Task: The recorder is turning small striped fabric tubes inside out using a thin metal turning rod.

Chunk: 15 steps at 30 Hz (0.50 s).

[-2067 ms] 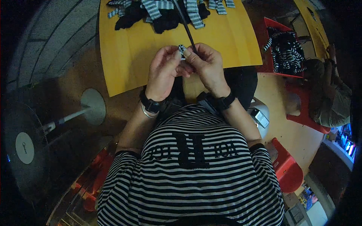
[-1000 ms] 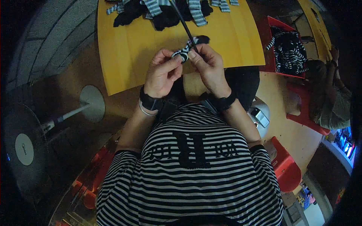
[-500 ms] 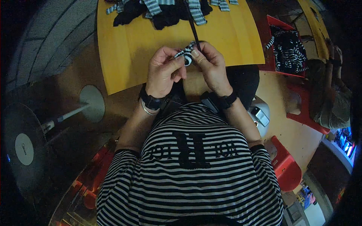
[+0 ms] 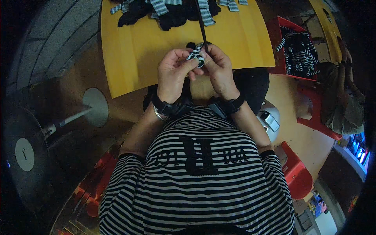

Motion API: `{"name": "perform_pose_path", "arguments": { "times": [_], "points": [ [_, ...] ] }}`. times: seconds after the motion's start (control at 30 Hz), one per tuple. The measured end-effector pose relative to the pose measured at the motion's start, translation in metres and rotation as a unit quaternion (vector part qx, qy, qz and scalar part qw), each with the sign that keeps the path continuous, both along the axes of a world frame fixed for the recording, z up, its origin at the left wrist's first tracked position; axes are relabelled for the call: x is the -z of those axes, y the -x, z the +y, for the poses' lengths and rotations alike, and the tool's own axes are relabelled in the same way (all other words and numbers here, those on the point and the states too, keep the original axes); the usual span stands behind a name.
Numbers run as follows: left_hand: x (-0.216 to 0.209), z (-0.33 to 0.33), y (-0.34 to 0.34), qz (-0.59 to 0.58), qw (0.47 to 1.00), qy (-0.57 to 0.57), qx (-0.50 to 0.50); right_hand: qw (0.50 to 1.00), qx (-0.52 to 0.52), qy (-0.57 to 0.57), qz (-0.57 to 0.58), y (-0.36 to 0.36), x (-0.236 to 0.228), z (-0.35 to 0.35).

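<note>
A small black-and-white striped knitted piece is pinched above the near part of the yellow table. My left hand has its thumb and fingers closed on the left side of it. From the right, my right hand closes thumb and forefinger on the same piece. A long thin dark rod runs from the far edge down to the fingers of my right hand; its lower end is hidden there, so whether I grip it cannot be seen. A black tip shows just beyond the knit.
Black and grey-striped knitted pieces lie heaped at the table's far side. To the right, a red bin holds striped knits, near a seated person. A standing fan is at left, a red stool at lower right.
My left hand has shifted slightly right, toward my right hand. The knitted piece is turned a little, and a black tip now shows beyond it. My right hand stays nearly in place.
</note>
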<state>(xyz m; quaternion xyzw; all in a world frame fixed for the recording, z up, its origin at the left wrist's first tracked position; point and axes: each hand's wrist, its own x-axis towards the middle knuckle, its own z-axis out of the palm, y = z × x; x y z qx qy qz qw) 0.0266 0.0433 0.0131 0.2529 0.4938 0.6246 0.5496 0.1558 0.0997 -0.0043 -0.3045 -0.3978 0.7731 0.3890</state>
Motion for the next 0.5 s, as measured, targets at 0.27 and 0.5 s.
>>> {"name": "perform_pose_path", "arguments": {
  "times": [0.27, 0.5],
  "points": [
    [0.018, -0.001, 0.008, -0.080, 0.996, 0.018, 0.033, 0.982, 0.062, -0.113, -0.137, 0.001, 0.013, 0.000],
    [0.020, -0.006, 0.013, -0.179, 0.983, -0.013, 0.039, 0.991, 0.048, -0.093, -0.086, -0.002, 0.004, -0.002]
  ]
}}
